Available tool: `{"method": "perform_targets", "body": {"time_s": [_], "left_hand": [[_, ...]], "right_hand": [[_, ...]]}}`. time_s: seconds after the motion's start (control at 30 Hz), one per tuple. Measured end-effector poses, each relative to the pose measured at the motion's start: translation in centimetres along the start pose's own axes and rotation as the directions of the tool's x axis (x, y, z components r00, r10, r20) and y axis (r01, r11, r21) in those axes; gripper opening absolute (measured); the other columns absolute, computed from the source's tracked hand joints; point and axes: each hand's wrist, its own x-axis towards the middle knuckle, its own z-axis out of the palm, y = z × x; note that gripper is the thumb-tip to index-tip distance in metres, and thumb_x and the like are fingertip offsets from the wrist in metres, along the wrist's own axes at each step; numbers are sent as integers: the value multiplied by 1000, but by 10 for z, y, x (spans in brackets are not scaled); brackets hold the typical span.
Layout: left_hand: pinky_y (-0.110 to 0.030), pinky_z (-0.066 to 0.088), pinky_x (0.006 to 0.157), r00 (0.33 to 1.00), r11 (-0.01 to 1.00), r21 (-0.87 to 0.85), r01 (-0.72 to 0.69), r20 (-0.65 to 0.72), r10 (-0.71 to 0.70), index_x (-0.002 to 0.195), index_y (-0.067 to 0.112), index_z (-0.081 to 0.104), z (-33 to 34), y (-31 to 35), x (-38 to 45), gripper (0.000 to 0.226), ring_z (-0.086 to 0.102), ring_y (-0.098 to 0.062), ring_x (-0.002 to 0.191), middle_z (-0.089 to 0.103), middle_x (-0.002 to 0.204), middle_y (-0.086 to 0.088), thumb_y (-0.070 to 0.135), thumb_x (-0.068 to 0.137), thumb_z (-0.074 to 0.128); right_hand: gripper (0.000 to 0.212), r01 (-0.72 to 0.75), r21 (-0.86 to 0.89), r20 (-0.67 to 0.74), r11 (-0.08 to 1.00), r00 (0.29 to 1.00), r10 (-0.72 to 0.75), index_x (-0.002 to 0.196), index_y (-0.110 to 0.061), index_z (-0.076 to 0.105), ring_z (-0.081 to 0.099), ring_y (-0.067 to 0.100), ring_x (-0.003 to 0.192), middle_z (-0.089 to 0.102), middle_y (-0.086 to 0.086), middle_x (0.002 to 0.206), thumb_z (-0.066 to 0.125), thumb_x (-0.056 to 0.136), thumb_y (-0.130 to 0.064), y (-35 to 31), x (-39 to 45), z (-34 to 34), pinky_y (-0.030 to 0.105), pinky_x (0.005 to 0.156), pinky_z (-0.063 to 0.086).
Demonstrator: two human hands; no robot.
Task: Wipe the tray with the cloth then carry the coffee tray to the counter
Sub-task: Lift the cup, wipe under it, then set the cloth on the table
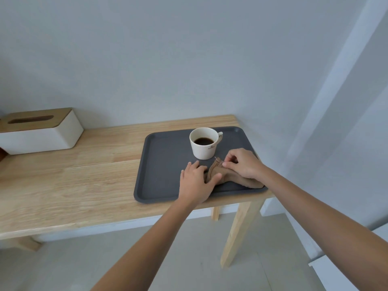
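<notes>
Both hands are down on the tray w/ the cloth between them. Left hand (196, 181) lies palm-down, fingers spread and flat, thumb pressed over the left end of the cloth (227, 175); it's open, pinning rather than grasping. Right hand (243, 163) is curled, thumb and forefinger pinched on the cloth's upper edge near a loose thread, rest of the hand resting on top of the fabric. Cloth is tan, bunched and partly folded, sitting in the tray's front right area and reaching to the front rim on the right.

Tray (165, 164) is dark grey, rectangular w/ rounded corners and a low rim. It sits at the right end of a light wood table (84, 175), its front right corner just over the table edge above the leg.

Cup (204, 143) stands upright on the tray toward the back, white, handle pointing right, dark coffee inside approx half full. It's just behind the hands, close to the cloth's raised corner but not touching it, so it crowds the back of the patch under the hands. Left part of the tray is bare.

Tissue box (39, 131), white w/ a wood lid and slot, sits at the table's far left, well apart from the tray. Pale wall (189, 59) runs behind, meeting another wall right by the table's end.
</notes>
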Motion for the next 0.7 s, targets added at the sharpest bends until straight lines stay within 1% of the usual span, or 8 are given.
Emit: {"method": "perform_targets", "body": {"time_s": [0.07, 0.17, 0.23, 0.33, 0.43, 0.53, 0.63, 0.7], "left_hand": [[-51, 18, 114, 1000, 1000, 9, 13, -9, -12, 118, 19, 60, 3, 2, 1, 51, 25, -31, 142, 51, 136, -3, 57, 84, 55], [-54, 19, 113, 999, 995, -97, 2, -33, -5, 109, 23, 55, 3, 6, -1, 37, 40, -25, 131, 59, 114, 5, 46, 81, 65], [-52, 26, 109, 999, 984, -175, -21, -28, 16, 102, 25, 50, 2, 9, -3, 30, 56, -19, 105, 62, 100, 8, 36, 81, 68], [-40, 47, 91, 998, 938, -340, -68, -38, 59, 103, 22, 52, -3, 12, -10, 26, 61, -17, 89, 67, 98, 5, 22, 83, 68], [-27, 50, 83, 992, 898, -423, -123, -70, 103, 115, 27, 54, -17, 11, -18, 34, 61, -10, 93, 66, 102, 7, 18, 85, 65], [-18, 46, 85, 977, 890, -405, -210, -112, 180, 126, 35, 52, -34, 3, -25, 45, 56, -5, 101, 59, 108, 6, 30, 84, 67], [-17, 43, 89, 973, 887, -406, -218, -159, 167, 111, 31, 65, -54, -10, -33, 35, 52, 0, 106, 55, 115, 9, 40, 78, 72], [-28, 45, 95, 964, 893, -404, -197, -247, 100, 102, 29, 70, -77, -24, -38, 27, 52, 1, 110, 56, 119, 11, 40, 78, 71]], "right_hand": [[10, 4, 0, 23, 1000, 1000, -4, 87, -18, 64, 60, 15, 89, 67, -4, 91, 67, 87, -28, -5, 1, -2, 27, 78, 45], [23, -38, 93, 77, 995, 997, 31, 102, -22, 58, 61, 15, 92, 66, -2, 97, 70, 84, -30, -9, 3, -8, 29, 80, 45], [32, -92, 104, 169, 990, 983, 73, 111, -22, 59, 62, 17, 96, 67, 0, 98, 72, 82, -29, -9, 6, -14, 34, 87, 48], [17, -43, 48, 275, 998, 961, 28, 100, -15, 71, 65, 21, 92, 72, 7, 93, 71, 84, -22, -12, 9, -26, 40, 90, 50], [8, 67, 70, 292, 995, 953, -85, 90, -16, 73, 59, 11, 79, 70, 0, 83, 66, 88, -19, -28, -3, -44, 32, 79, 47], [11, 211, 79, 270, 974, 936, -225, 80, -27, 71, 53, 9, 72, 61, -5, 76, 66, 88, -21, -61, -19, -63, 27, 74, 41], [15, 326, 117, 261, 938, 901, -346, 80, -31, 72, 62, 11, 78, 69, -5, 79, 66, 89, -21, -103, -27, -76, 30, 78, 47], [10, 396, 119, 242, 911, 878, -413, 87, -27, 73, 68, 20, 88, 74, 1, 87, 65, 89, -21, -131, -21, -75, 37, 84, 52]]}}
